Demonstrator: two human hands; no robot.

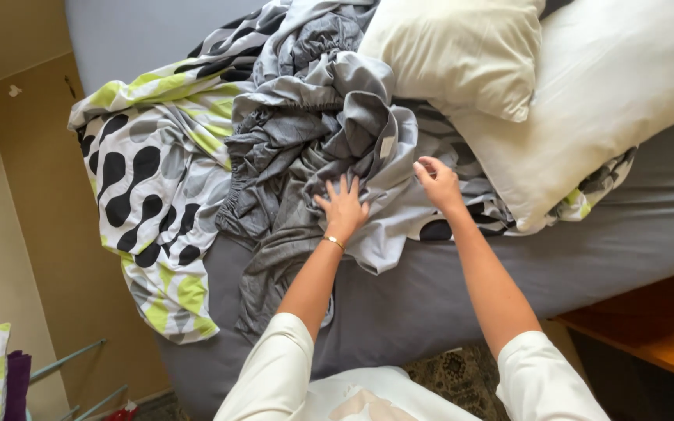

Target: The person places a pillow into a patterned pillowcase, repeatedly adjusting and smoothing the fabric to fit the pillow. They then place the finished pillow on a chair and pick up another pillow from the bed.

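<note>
Head view, only one: the person is leaning over a bed (587, 249) covered in a dark grey fitted sheet, both bare arms reaching forward.

Left hand (342, 206) is lying palm-down on a crumpled grey sheet (313, 132), fingers spread wide and flat, pressing into the fabric rather than gripping it. A thin bracelet (334, 242) is sitting on that wrist.

Right hand (438, 183) is hovering just beside the left, over the paler flap of the same grey sheet; fingers are curling inward, narrow, tips at the cloth (cannot tell if they are actually pinching a fold).

The grey sheet is sitting bunched in a heap mid-bed, its elastic gathered edge showing on the left side, a tail trailing down toward the person.

A patterned duvet cover (150, 195) (white with black blobs and lime-green patches) is lying left of the heap, touching it and draping off the bed edge. Two pale pillows are resting upper right: a cream pillow (454, 51) overlapping a larger white pillow (610, 93), which is lying on more of the patterned fabric.

A wooden surface (657, 320) is showing lower right, a metal rack (72, 366) lower left.
</note>
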